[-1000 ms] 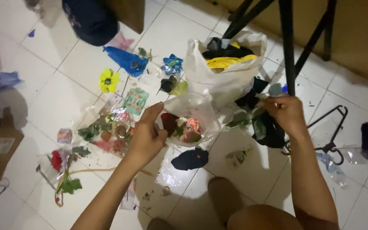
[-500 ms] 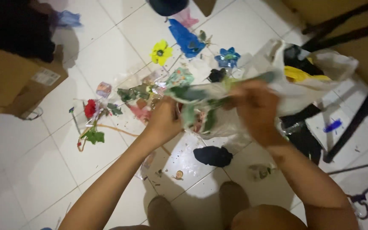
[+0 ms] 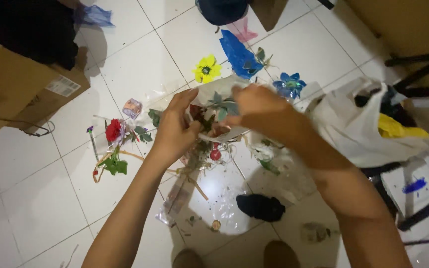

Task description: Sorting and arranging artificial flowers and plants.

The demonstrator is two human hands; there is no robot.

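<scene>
Hands at frame centre: left hand (image 3: 175, 130) and right hand (image 3: 256, 106) each pinch the clear plastic bag (image 3: 213, 110) of artificial flowers, apparently holding its mouth open.

One head-worn view — steeply down, close over hands and tiled floor (image 3: 140, 64).

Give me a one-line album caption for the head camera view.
Both hands, left hand and right hand, grip a clear plastic bag of artificial flowers above a littered white tile floor.
</scene>
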